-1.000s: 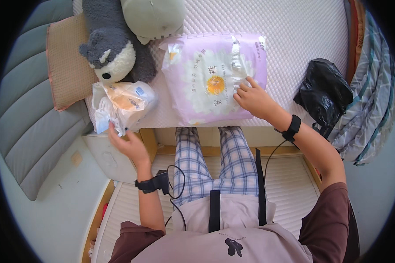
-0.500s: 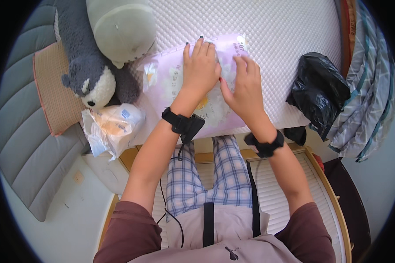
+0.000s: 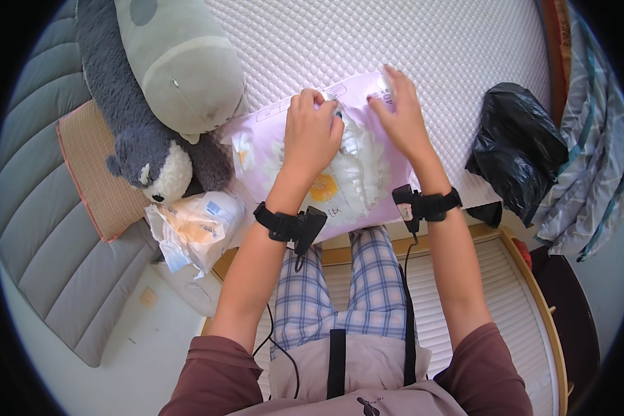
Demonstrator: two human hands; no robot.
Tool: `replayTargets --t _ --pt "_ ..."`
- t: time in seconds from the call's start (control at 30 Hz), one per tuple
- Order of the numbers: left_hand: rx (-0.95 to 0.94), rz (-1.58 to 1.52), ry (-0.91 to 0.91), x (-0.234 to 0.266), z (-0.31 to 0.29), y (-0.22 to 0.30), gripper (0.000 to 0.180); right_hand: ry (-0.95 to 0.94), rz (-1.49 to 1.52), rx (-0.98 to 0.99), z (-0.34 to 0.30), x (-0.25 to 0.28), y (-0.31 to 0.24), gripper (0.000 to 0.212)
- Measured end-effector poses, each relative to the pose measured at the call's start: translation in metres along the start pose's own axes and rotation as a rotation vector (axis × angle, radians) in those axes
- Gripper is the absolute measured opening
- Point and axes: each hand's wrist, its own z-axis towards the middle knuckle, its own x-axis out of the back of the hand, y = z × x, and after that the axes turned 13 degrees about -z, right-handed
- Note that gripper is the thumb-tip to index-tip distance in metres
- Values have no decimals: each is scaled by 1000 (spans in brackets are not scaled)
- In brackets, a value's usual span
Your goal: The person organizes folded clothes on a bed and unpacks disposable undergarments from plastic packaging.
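Your left hand (image 3: 309, 136) is bent nearly closed at the far edge of the lilac package (image 3: 365, 170), its thumb and curled fingers gathering a bit of the film, though the fingertips themselves are partly hidden. Your right hand (image 3: 405, 122) is spread well open at the package's far right corner, thumb apart from the fingers and lying over the film, with nothing gripped. The package lies flat on the white quilted bed (image 3: 409, 41), at its near edge, right in front of you; shiny creases run down its face from between your hands. You wear a black strap with a small device on each wrist. Just left of the package sits a crumpled white-and-orange plastic wrapper (image 3: 202, 230). Beyond it lies a grey-and-white plush dog (image 3: 137, 135), with a pale grey-green plush (image 3: 184, 76) to its right and a beige pillow (image 3: 92, 170) to its left, near the grey padded headboard (image 3: 52, 215). Well to the right of the package, a black plastic bag (image 3: 516, 149) rests beside a bunched grey patterned cloth (image 3: 586, 163). Your plaid trousers (image 3: 312, 298) show nearest, below the bed's edge.
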Motion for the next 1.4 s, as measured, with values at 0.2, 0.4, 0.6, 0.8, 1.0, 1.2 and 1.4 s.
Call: replayTargets --t 0.2,0.4,0.6,0.8,1.0,1.2,1.4 --pt "-143 -38 -56 -9 -14 -16 35 -341 756 -507 -1 -14 11 82" --pt "-13 -199 99 9 -35 -18 39 -208 548 -383 -8 -36 14 96" --pt "101 -535 226 25 -45 -32 41 -209 614 -451 -2 -33 18 97" --pt "173 -723 219 27 -38 -38 41 -253 635 -437 -1 -40 32 97" --pt "126 -520 159 37 -69 -36 50 -381 651 -414 -9 -16 28 86" --pt "457 -615 548 43 -167 -82 59 -522 964 -522 -40 -8 73 72" --pt "538 -508 379 -8 -190 -59 85 -251 626 -348 -76 -40 19 69"
